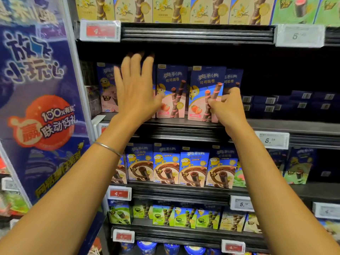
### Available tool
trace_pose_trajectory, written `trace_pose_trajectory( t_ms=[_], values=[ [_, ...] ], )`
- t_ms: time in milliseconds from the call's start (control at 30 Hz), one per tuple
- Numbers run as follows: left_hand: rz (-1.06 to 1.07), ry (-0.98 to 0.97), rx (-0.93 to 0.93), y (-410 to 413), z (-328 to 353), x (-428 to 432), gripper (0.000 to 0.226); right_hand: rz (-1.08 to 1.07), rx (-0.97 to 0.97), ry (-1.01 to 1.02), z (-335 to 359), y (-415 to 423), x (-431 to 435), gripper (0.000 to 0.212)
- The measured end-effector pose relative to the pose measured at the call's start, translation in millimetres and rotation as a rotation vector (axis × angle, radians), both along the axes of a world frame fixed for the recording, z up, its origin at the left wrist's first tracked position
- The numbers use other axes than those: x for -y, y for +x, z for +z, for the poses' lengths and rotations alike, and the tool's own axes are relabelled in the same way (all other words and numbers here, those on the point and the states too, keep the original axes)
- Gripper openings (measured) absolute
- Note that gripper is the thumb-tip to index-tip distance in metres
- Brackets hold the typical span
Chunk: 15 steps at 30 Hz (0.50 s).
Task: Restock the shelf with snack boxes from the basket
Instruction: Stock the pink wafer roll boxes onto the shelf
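- Nearest the lens: two bare forearms (276, 181) stretched up from 7 and 5 o'clock, with a thin silver bangle (108, 148) on the left wrist.
- At 9 o'clock: blue promotional banner (36, 80) with an orange roundel, beside the shelving.
- At 11 o'clock of centre: left hand (136, 89), fingers straight and spread, gripping nothing. Palm turned to the row, hiding the stretch between the leftmost strawberry wafer-roll box (107, 87) and the middle box (171, 92). Contact with the cartons not clear.
- At 3 o'clock of the left thumb: middle box, upright on the black shelf (184, 126).
- Next toward 3 o'clock: front box (205, 83), upright, turned slightly, base at the shelf's front edge.
- At 3 o'clock of that one: right hand (227, 105), thumb and curled fingers pinching its right edge low down.
- Behind the right hand: rear box (233, 78), same blue-and-pink design, partly hidden.
- Further toward 3 o'clock: dark blue cartons (303, 103) stacked flat, deep on the same shelf.
- At 6 o'clock, one level down: chocolate wafer-roll boxes (165, 164), upright in a row.
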<state>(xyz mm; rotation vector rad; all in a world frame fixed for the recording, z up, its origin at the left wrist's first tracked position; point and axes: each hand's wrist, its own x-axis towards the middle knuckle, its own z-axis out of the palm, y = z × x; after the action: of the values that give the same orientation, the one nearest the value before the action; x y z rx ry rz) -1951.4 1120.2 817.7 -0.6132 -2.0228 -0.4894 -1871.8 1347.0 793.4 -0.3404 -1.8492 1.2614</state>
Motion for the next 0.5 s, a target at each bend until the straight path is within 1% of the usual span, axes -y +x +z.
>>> trace_pose_trajectory(
  t_ms=[67,133,200,267,367,500],
  values=[
    [0.012,-0.117,-0.026,-1,8,-5,0.085,-0.031,0.013,0.045,-1,1,-2,0.033],
    [0.030,-0.175,0.020,-2,16,-7,0.084,-0.073,0.028,0.098,-1,1,-3,0.033],
    [0.046,-0.187,0.114,-5,22,-8,0.083,-0.141,0.055,0.173,-1,1,-3,0.035],
    [0.046,-0.188,0.183,-9,22,-7,0.076,-0.200,0.097,0.239,-1,2,-2,0.036],
    [0.040,-0.188,0.192,-14,20,-6,0.069,-0.217,0.111,0.294,-1,2,1,0.032],
    [-0.006,-0.154,0.192,-15,21,-6,0.073,-0.226,0.106,0.339,1,1,6,0.030]
  ],
)
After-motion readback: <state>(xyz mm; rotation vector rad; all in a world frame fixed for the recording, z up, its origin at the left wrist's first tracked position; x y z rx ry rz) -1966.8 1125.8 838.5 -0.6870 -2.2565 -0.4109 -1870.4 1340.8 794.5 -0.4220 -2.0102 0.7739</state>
